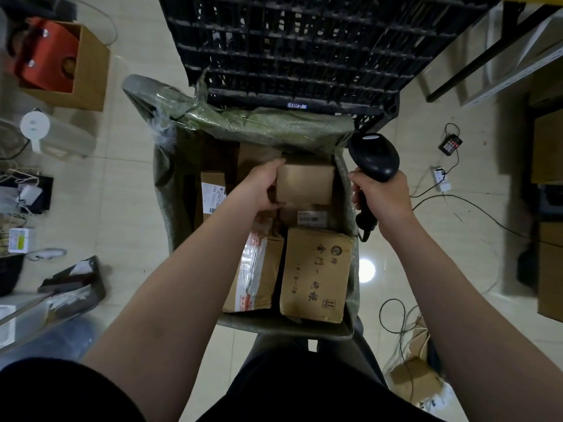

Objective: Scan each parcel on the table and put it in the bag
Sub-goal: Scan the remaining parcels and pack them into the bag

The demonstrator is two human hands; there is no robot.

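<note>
- While the left hand [262,187] grips a small brown box [306,184] by its side, the box is down in the open top of the green bag [164,178], over other boxes.
- The right hand [380,196] is wrapped round the black scanner [374,156], just beside the bag's right edge.
- More boxes lie in the bag, like a big box with writing [316,275] and a taped box [259,269] touching it, so I think a good part of the job is done.
- I cannot tell if the small box got scanned.
- The table is out of sight, so I cannot tell how many boxes are left.
</note>
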